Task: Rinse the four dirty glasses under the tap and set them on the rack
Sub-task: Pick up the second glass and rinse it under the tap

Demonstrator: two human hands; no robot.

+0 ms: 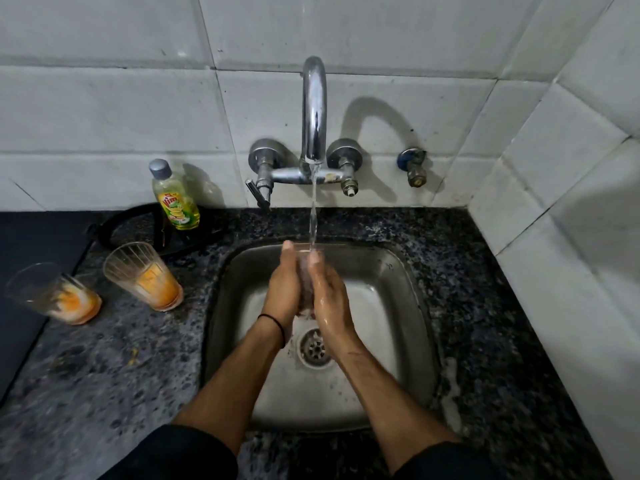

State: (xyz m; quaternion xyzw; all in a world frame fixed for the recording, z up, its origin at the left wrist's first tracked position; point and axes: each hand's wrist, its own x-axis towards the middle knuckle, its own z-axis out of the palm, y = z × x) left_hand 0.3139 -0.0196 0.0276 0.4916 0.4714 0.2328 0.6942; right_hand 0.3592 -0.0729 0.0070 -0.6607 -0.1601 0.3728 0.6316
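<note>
Over the steel sink (pixel 398 271) I hold a clear glass (pixel 306 278) upright between both palms. My left hand (pixel 285 289) grips its left side and my right hand (pixel 329 296), wet, grips its right side. Most of the glass is hidden by my hands. Water runs from the chrome tap (pixel 314 109) straight into its mouth. Two dirty glasses with orange residue stand on the counter to the left: one (pixel 143 277) near the sink, another (pixel 52 294) at the far left. No rack shows in this view.
A yellow dish soap bottle (pixel 175 197) stands against the tiled wall, behind a black ring-shaped object (pixel 114 223). A dark mat (pixel 31 244) covers the counter's left end. The drain (pixel 316 348) lies under my wrists. A blue valve (pixel 414 168) sticks out right of the tap.
</note>
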